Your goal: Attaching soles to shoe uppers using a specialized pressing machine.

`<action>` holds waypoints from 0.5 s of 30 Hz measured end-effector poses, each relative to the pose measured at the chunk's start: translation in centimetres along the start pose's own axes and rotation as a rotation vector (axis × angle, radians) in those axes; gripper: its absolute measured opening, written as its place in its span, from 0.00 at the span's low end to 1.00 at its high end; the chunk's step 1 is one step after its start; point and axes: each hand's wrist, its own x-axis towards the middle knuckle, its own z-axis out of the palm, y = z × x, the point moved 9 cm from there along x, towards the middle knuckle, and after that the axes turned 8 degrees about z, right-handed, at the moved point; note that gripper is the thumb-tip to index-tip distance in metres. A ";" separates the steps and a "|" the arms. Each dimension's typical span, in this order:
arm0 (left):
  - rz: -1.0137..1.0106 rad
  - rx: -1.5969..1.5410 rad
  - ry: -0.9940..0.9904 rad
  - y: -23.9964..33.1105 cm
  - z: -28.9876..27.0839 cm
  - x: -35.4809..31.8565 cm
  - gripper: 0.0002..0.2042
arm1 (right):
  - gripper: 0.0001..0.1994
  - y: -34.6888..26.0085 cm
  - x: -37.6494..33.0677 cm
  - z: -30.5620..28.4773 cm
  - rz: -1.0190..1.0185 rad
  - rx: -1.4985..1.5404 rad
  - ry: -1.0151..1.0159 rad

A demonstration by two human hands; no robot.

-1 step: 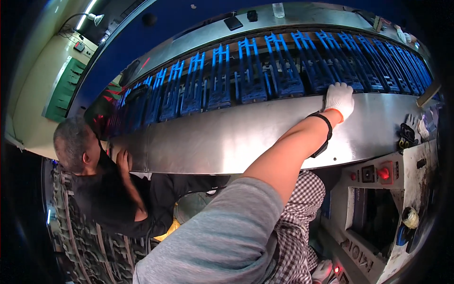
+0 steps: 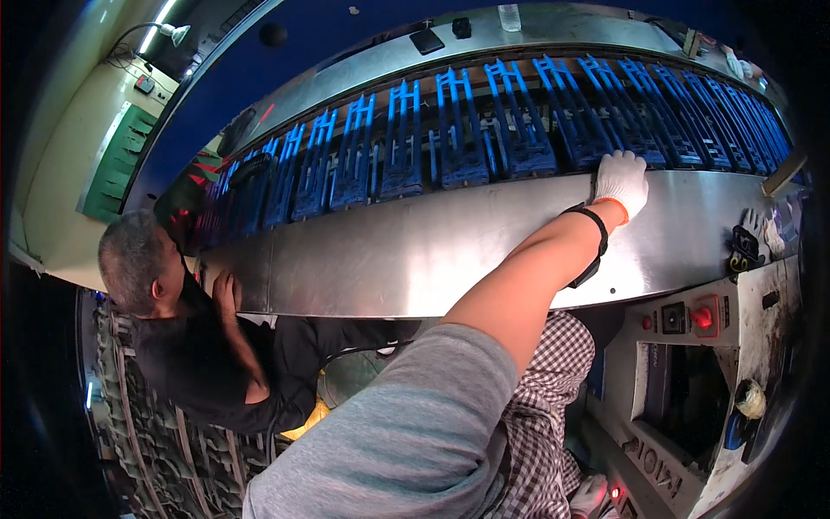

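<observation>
One row of blue racks [image 2: 529,157] just beyond the left hand [image 2: 621,183]

Their long axes run away from it. Gloved, it curls at the edge of the counter [image 2: 372,259]; whether it grips anything, I cannot tell. The right hand [image 2: 589,496], farther off, is near a red light [image 2: 616,492], its grasp unclear.

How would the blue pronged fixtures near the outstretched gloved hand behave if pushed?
The blue pronged fixtures look stiff: the prongs run straight, without visible sag. They seem unlikely to roll, given their broad, blocky bases. Set close together, they might knock neighbours if nudged sideways near the left hand.
</observation>
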 end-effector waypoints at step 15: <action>-0.010 0.010 -0.028 -0.2 0.3 0.0 0.12 | 0.16 2.2 0.1 3.1 -0.179 -0.275 -0.056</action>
